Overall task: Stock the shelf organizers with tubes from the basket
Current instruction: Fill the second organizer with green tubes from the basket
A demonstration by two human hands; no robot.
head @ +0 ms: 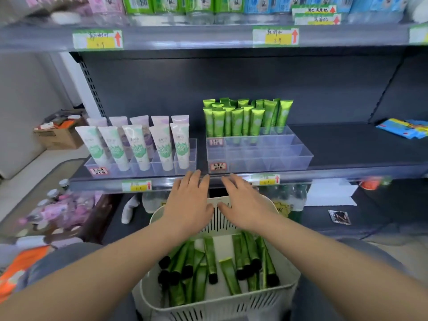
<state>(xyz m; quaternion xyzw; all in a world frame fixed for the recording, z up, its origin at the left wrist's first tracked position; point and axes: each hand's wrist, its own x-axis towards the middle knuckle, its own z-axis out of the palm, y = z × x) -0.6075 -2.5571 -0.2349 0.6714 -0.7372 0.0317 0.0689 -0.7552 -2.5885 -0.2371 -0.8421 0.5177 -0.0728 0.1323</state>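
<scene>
A white slotted basket (pixel 231 304) sits on my lap and holds several green tubes (pixel 210 260) with black caps, lying loose. On the shelf stands a clear organizer (pixel 259 156); green tubes (pixel 243 119) stand upright in its back rows, and its front compartments hold nothing. Left of it, another clear organizer (pixel 185 163) holds white tubes (pixel 139 147). My left hand (pixel 190 205) and my right hand (pixel 243 202) hover side by side above the basket's far rim, fingers straight, palms down, holding nothing. Their fingertips reach the shelf's front edge.
The dark shelf (pixel 347 144) right of the organizers is bare apart from blue packets (pixel 405 128) at the far right. Bottles fill the upper shelf (pixel 208 10). A cardboard box (pixel 60 135) stands on the floor at left. Pink bottles (pixel 58 209) lie lower left.
</scene>
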